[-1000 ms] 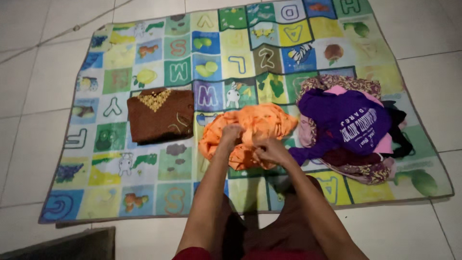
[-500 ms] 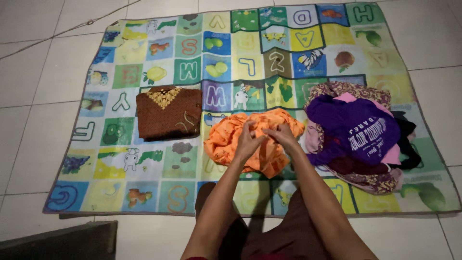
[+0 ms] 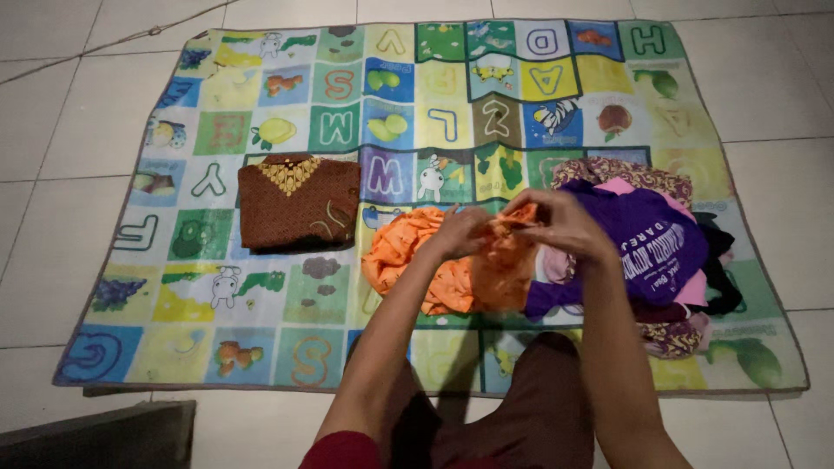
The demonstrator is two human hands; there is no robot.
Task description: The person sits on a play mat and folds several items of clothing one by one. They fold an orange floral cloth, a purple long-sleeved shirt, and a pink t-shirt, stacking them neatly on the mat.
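Lifted since a moment ago, both hands, left hand (image 3: 460, 231) and right hand (image 3: 560, 224), pinch fingers shut on the soft, light orange garment's (image 3: 452, 269) top edge, purple-topped clothes pile (image 3: 647, 239) at 3 o'clock.

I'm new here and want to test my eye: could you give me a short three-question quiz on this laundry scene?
1. True or false: both hands grip the orange garment.
2. Which lies folded on the play mat, to the person's left? A) a purple shirt B) a brown garment C) a white towel
3. What tops the clothes pile on the right?

Key:
1. True: left hand and right hand pinch its upper edge.
2. B, the brown garment.
3. A purple shirt.
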